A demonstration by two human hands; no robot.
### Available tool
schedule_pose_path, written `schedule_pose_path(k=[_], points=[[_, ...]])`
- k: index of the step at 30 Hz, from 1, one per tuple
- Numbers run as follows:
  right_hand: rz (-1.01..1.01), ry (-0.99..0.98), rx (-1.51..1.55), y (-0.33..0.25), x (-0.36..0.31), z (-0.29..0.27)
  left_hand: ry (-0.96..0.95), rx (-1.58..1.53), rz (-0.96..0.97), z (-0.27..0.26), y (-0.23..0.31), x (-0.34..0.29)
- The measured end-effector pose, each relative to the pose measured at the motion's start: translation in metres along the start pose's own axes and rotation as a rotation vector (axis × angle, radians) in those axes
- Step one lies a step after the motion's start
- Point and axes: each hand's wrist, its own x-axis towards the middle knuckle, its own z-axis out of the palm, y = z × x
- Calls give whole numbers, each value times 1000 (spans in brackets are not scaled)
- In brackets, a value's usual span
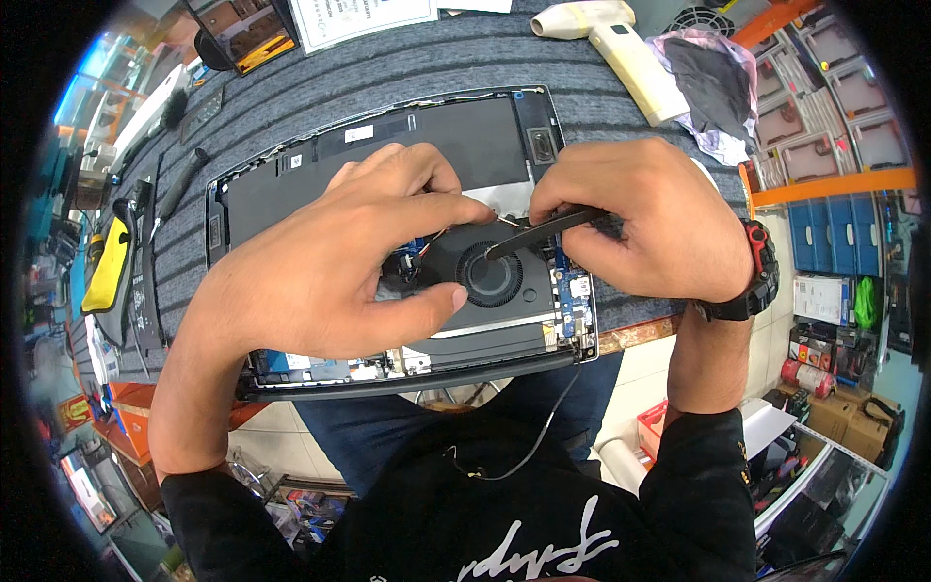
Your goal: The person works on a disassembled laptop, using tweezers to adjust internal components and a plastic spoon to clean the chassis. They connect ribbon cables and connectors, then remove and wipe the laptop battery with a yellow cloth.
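A laptop (436, 126) lies with its inside bared, a long dark battery pack along its far side and a round fan (491, 276) nearer me. Over its middle spreads my left hand (339, 252), thumb and index finger apart. That index fingertip touches a thin cable (504, 221) above the fan. My right hand (640, 218) is closed round a slim black tool (543, 233), whose rounded end lies over the fan; its exact kind is unclear. The right fingertips are at the cable's other side, partly hidden. Beside my left thumb, small coloured wires (422, 257) show.
A loose grey cable (543, 432) hangs from the laptop's near edge onto my shirt. Beyond the laptop lie a cream handheld blower (635, 73) and a crumpled cloth (718, 87). Yellow-handled pliers (109, 257) and a dark-handled screwdriver (184, 184) are at left on the ribbed grey mat (417, 63).
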Motion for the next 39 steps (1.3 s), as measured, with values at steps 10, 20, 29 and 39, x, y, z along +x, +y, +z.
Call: schedule_pose_path(k=[10,20,29,39], points=[[7,-27,-29,-2,2,2,-8,27,3,-1,-1,1],[-26,0,30,-1,1,2,-53,69,-18,-6,7,2],[-2,-40,32,-2,2,0,-39,62,8,-5,4,0],[-21,-39,78,-7,6,11,-18,90,-36,-19,-2,-19]])
